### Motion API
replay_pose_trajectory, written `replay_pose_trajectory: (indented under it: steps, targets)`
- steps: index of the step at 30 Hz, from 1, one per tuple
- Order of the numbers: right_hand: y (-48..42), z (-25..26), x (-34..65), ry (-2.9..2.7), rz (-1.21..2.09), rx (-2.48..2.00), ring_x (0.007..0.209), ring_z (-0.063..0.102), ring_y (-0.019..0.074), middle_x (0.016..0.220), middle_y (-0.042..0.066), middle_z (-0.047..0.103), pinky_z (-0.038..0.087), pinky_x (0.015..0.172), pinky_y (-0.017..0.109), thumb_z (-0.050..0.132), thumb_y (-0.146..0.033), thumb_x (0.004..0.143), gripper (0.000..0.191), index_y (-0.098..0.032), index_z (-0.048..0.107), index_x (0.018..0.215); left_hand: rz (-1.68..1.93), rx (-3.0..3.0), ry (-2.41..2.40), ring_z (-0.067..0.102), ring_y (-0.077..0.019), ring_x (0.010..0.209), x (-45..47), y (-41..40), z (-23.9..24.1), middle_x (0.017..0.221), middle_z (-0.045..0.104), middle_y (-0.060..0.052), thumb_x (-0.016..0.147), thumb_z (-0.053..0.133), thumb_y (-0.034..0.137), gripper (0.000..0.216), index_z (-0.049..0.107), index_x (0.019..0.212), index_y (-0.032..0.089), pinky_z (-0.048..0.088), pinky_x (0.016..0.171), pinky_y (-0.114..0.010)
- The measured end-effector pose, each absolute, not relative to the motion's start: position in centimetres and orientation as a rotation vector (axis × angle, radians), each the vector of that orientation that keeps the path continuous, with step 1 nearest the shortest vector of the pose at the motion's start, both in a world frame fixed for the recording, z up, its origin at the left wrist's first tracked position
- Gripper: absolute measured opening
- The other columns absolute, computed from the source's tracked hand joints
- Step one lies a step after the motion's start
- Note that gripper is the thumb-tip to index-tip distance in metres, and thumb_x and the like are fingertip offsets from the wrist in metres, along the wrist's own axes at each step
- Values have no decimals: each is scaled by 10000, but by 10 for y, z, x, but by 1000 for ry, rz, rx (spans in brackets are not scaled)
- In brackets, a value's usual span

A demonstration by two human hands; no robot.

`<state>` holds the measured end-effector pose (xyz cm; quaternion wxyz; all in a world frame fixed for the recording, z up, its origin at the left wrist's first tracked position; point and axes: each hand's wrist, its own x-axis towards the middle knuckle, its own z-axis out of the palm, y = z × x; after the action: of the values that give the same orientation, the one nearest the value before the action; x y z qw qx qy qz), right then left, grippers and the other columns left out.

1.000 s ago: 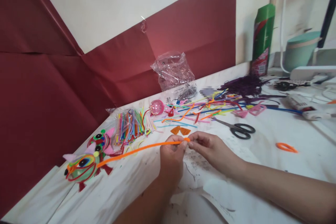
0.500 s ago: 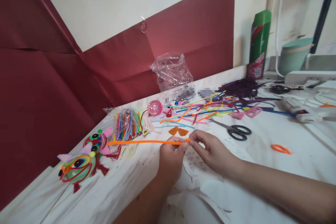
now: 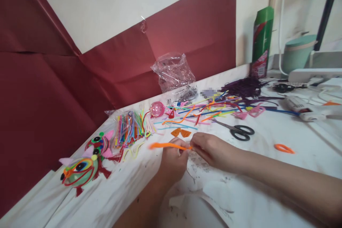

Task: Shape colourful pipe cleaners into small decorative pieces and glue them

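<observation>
I see the left hand and right hand, fingers pinching an orange pipe cleaner above the white table.

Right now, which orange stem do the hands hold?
The stem from the right hand across the left hand; others, like the loop, lie on the table.

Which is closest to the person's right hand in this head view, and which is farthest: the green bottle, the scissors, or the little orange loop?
Nearest to the right hand first:
1. Scissors: just beyond it, slightly right.
2. Orange loop: farther right.
3. Green bottle: back by the wall, right.
</observation>
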<state>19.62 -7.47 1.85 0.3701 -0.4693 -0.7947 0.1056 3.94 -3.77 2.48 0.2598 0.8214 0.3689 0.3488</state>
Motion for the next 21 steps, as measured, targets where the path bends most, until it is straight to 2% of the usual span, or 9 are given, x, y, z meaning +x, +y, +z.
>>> replay_pose_trajectory:
  steps: [5, 7, 12, 17, 21]
  targets:
    - [-77, 17, 185, -1596, 779, -1085, 686, 546, 146, 715, 9, 597, 439, 636, 259, 462, -308, 814, 174, -187, 569, 750, 1147, 1759, 917, 492, -128, 615, 39, -41, 23, 617, 535, 5, 688, 555, 210, 66, 553, 656, 153, 394, 615, -242]
    - [-79, 13, 180, -1460, 875, -1050, 700, 548, 147, 731, 2, 598, 442, 652, 262, 508, -345, 784, 167, -191, 573, 784, 1167, 1631, 899, 460, -109, 567, 40, -44, 18, 594, 519, 16, 699, 559, 240, 92, 548, 679, 151, 380, 579, -228]
    - [-79, 2, 177, -1383, 803, -1124, 609, 499, 139, 643, -10, 532, 416, 563, 252, 509, -410, 778, 225, -193, 543, 728, 1143, 1636, 949, 414, -97, 529, 44, -48, 15, 548, 476, 31, 676, 581, 241, 97, 559, 644, 152, 354, 543, -217]
    - [-76, 0, 180, -1480, 656, -1161, 591, 471, 138, 618, -14, 487, 402, 546, 253, 448, -373, 817, 217, -193, 496, 706, 1030, 1619, 1022, 381, -87, 482, 45, -45, 23, 489, 438, 46, 664, 577, 224, 86, 581, 639, 142, 321, 497, -209]
    - [-76, 2, 182, -1533, 604, -1191, 590, 478, 142, 619, -9, 496, 401, 545, 256, 428, -338, 826, 197, -195, 485, 702, 1042, 1704, 1049, 452, -109, 543, 44, -44, 25, 547, 506, 26, 674, 569, 206, 66, 586, 648, 148, 368, 559, -227]
